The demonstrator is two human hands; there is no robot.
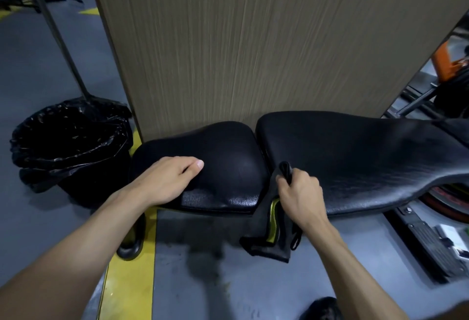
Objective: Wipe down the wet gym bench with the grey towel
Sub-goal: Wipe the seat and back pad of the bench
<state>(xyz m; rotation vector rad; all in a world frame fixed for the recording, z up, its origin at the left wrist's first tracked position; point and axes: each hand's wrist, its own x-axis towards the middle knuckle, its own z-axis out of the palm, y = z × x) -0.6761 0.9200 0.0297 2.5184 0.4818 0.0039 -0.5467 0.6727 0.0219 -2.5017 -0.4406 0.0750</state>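
Grey towel (270,228) gripped by right hand (300,191) beside bench (355,157).

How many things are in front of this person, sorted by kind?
Bench pads: 2, the seat pad and the long pad
Towels: 1, the grey towel
Bins: 1, the lined bin
Hands: 2, the left hand and the right hand
Total: 6

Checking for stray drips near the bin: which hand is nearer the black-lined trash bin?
Left. The left hand rests on the seat pad, at the bench end beside the trash bin. The right hand holds the towel farther right.
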